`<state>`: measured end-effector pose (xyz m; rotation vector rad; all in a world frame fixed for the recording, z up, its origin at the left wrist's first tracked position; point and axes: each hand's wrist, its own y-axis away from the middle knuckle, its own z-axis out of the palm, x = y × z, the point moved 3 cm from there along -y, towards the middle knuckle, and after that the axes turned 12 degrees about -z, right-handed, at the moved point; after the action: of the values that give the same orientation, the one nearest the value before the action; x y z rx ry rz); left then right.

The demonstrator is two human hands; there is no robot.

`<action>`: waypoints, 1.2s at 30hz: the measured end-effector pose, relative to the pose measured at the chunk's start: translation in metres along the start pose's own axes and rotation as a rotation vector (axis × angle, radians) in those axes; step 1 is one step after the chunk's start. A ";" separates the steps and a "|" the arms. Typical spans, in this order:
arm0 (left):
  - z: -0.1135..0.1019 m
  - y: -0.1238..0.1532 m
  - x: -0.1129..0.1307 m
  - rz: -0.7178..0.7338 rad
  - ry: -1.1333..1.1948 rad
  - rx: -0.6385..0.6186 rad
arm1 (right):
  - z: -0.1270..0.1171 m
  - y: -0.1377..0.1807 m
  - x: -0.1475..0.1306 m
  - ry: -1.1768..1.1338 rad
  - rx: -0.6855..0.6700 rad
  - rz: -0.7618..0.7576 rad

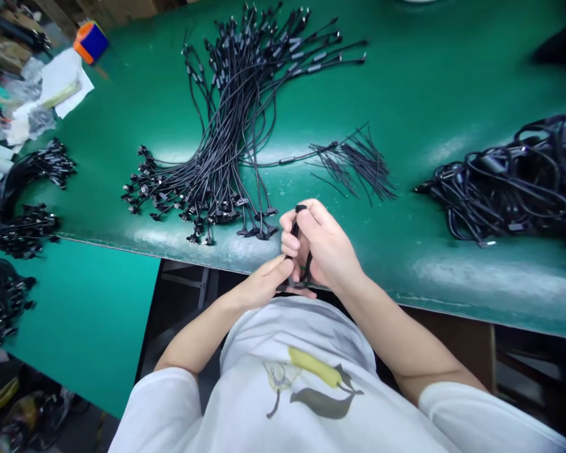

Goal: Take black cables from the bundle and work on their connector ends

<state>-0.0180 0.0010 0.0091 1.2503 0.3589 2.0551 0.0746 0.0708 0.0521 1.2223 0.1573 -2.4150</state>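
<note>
Close to my body, at the table's front edge, a black cable is bent into a loop between my hands. My right hand pinches it near a black connector end at the top, thumb pressed against the fingers. Lower and to the left, my left hand is closed on the cable's other part; its fingertips are partly hidden. Beyond my hands lies a big bundle of loose black cables with plugs at both ends. Short thin black ties are heaped to its right.
Coiled black cables are piled at the right. More cable bundles lie at the left. An orange and blue tape roll and white papers sit at the far left of the green table.
</note>
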 end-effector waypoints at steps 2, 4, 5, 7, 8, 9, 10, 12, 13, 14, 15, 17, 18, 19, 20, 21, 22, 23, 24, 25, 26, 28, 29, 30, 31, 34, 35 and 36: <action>0.006 0.000 -0.001 -0.010 0.114 -0.053 | 0.001 -0.004 -0.001 -0.006 -0.032 -0.032; 0.010 0.000 0.001 0.016 0.154 -0.060 | -0.001 -0.007 -0.002 0.007 -0.082 -0.041; 0.011 0.000 0.002 0.013 0.150 -0.060 | -0.002 -0.008 -0.001 0.015 -0.105 -0.037; 0.013 -0.002 0.003 -0.018 0.126 -0.059 | -0.005 -0.009 0.000 0.023 -0.139 -0.033; 0.014 -0.003 0.003 -0.032 0.118 -0.059 | -0.007 -0.009 0.001 0.022 -0.157 -0.028; 0.014 -0.003 0.002 -0.041 0.116 -0.062 | -0.008 -0.008 0.001 0.018 -0.176 -0.014; 0.014 -0.004 0.001 -0.049 0.117 -0.073 | -0.009 -0.008 0.003 0.011 -0.194 0.007; 0.016 -0.005 -0.002 -0.076 0.130 -0.110 | -0.010 -0.007 0.005 -0.009 -0.224 0.069; 0.016 -0.004 -0.004 -0.095 0.144 -0.127 | -0.011 -0.007 0.006 -0.019 -0.234 0.103; 0.017 -0.004 -0.006 -0.116 0.162 -0.137 | -0.011 -0.007 0.008 -0.027 -0.242 0.136; 0.018 -0.004 -0.008 -0.134 0.181 -0.137 | -0.011 -0.007 0.009 -0.033 -0.245 0.162; 0.020 -0.003 -0.010 -0.155 0.214 -0.113 | -0.013 -0.008 0.011 -0.039 -0.236 0.196; 0.021 -0.003 -0.011 -0.156 0.223 -0.089 | -0.014 -0.008 0.011 -0.040 -0.223 0.204; 0.022 -0.003 -0.011 -0.155 0.227 -0.060 | -0.015 -0.009 0.011 -0.039 -0.201 0.203; 0.023 -0.004 -0.011 -0.150 0.228 -0.031 | -0.017 -0.010 0.010 -0.035 -0.175 0.197; 0.023 -0.004 -0.011 -0.143 0.225 -0.009 | -0.018 -0.011 0.009 -0.030 -0.142 0.184; 0.023 -0.005 -0.011 -0.138 0.220 0.000 | -0.020 -0.012 0.007 -0.023 -0.107 0.166; 0.023 -0.006 -0.011 -0.143 0.215 -0.006 | -0.021 -0.012 0.004 -0.017 -0.074 0.148; 0.023 -0.007 -0.011 -0.160 0.216 -0.027 | -0.021 -0.012 0.001 -0.010 -0.047 0.134; 0.023 -0.008 -0.011 -0.185 0.228 -0.057 | -0.022 -0.012 -0.001 -0.003 -0.023 0.125; 0.022 -0.008 -0.011 -0.218 0.249 -0.090 | -0.022 -0.012 -0.004 0.004 -0.005 0.120; 0.021 -0.010 -0.009 -0.278 0.304 -0.135 | -0.022 -0.012 -0.007 0.017 0.020 0.116; 0.020 -0.010 -0.007 -0.296 0.327 -0.140 | -0.021 -0.013 -0.008 0.021 0.027 0.114; 0.019 -0.011 -0.005 -0.307 0.342 -0.136 | -0.021 -0.013 -0.008 0.019 0.027 0.111; 0.018 -0.012 -0.003 -0.318 0.348 -0.128 | -0.021 -0.014 -0.008 0.010 0.020 0.109; 0.017 -0.014 0.001 -0.354 0.359 -0.107 | -0.021 -0.018 -0.006 -0.045 -0.022 0.113; 0.017 -0.015 0.002 -0.367 0.368 -0.108 | -0.022 -0.019 -0.005 -0.061 -0.032 0.116; 0.016 -0.015 0.002 -0.379 0.383 -0.115 | -0.022 -0.020 -0.004 -0.071 -0.037 0.118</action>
<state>0.0019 0.0114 0.0100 0.6538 0.5949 1.9407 0.0850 0.0965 0.0400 1.0962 0.1049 -2.3388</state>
